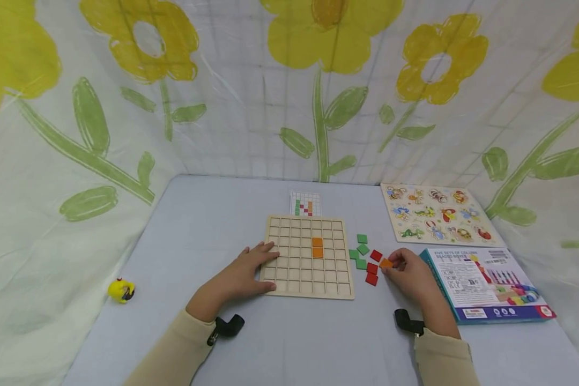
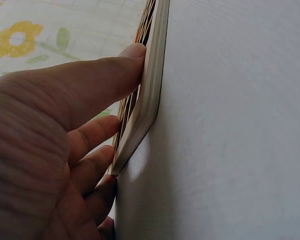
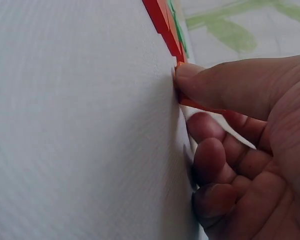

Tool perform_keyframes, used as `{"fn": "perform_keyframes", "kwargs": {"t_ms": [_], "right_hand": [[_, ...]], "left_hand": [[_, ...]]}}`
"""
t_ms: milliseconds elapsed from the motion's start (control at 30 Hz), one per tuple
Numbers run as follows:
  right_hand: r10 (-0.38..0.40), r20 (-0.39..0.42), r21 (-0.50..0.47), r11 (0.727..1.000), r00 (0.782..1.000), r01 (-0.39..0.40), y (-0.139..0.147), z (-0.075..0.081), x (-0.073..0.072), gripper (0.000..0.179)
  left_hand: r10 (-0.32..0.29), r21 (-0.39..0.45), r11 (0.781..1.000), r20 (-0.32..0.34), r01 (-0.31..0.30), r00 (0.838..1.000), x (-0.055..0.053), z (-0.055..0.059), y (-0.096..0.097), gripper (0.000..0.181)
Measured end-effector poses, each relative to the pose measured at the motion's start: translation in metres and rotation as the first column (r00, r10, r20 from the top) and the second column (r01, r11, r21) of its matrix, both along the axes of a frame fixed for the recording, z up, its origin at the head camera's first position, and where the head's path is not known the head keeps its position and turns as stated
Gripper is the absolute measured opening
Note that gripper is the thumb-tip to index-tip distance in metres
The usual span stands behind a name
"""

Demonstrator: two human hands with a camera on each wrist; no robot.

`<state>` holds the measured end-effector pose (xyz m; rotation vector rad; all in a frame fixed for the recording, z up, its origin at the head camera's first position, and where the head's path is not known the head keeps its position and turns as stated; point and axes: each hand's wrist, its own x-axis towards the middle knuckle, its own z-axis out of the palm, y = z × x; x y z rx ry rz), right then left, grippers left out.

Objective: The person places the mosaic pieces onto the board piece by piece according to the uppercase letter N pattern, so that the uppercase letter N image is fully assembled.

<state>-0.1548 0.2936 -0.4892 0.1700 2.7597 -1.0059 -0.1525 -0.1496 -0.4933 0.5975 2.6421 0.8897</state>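
A wooden grid board [image 1: 289,279] lies on the table, with two orange square tiles [image 1: 317,247] in adjoining cells of one column. My left hand [image 1: 241,272] rests on its left edge, fingers spread and thumb near the front corner; the left wrist view shows the thumb [image 2: 105,82] against the rim. Right of the board, my right hand [image 1: 411,274] pinches an orange square tile [image 1: 386,263] between thumb and fingers, low at the tabletop. Next to it lie several red tiles [image 1: 372,268] and several green tiles [image 1: 362,238]. In the right wrist view, the orange tile [image 3: 202,106] is partly hidden by the thumb.
Behind the board lies a printed pattern card [image 1: 305,203]. An insect puzzle board [image 1: 436,214] lies at the back right, with a boxed toy set [image 1: 487,284] in front of it. A yellow toy duck [image 1: 121,290] sits by the left table edge.
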Motion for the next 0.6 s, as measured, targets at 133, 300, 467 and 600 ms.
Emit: {"fn": "perform_keyframes", "kwargs": {"t_ms": [133,300,467,600], "right_hand": [[-0.031,0.002,-0.03,0.999,1.0,0.031,-0.002,0.001,0.001,0.027],[-0.112,-0.008,-0.087,0.99,0.994,0.111,-0.01,0.006,0.002,0.027],[-0.131,-0.058,-0.175,0.977,0.99,0.119,-0.036,0.017,0.001,0.026],[-0.019,-0.099,-0.219,0.976,0.995,-0.003,-0.073,0.021,-0.001,0.017]], "left_hand": [[-0.001,-0.003,1.0,-0.001,0.001,1.0,0.0,-0.002,-0.001,0.077],[0.004,-0.003,1.0,-0.002,-0.004,1.0,0.0,-0.003,-0.001,0.077],[0.002,-0.003,1.0,-0.002,-0.002,1.0,0.0,-0.002,-0.001,0.077],[0.001,0.001,1.0,-0.004,-0.001,1.0,0.001,0.0,-0.001,0.078]]}}
